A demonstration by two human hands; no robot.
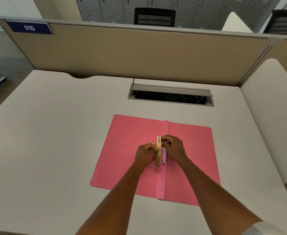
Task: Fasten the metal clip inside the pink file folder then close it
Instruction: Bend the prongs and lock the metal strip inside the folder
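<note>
One view only — a head-worn wide-angle camera, looking forward and steeply down across the pale flat desk top (54, 133), close above it — the beige fabric partition (139, 53) fills the far side.

I see the pink file folder (134, 150) lying open and flat on the desk, spine crease running near to far; the gold metal clip (159, 151) lies lengthwise beside the crease, at mid-length.

White numerals "010" displayed on dark blue plate (29, 28), mounted at top left corner of beige desk partition (139, 53). Small tags seen on grey lockers (181, 7) behind partition, too blurred to be read.
</note>
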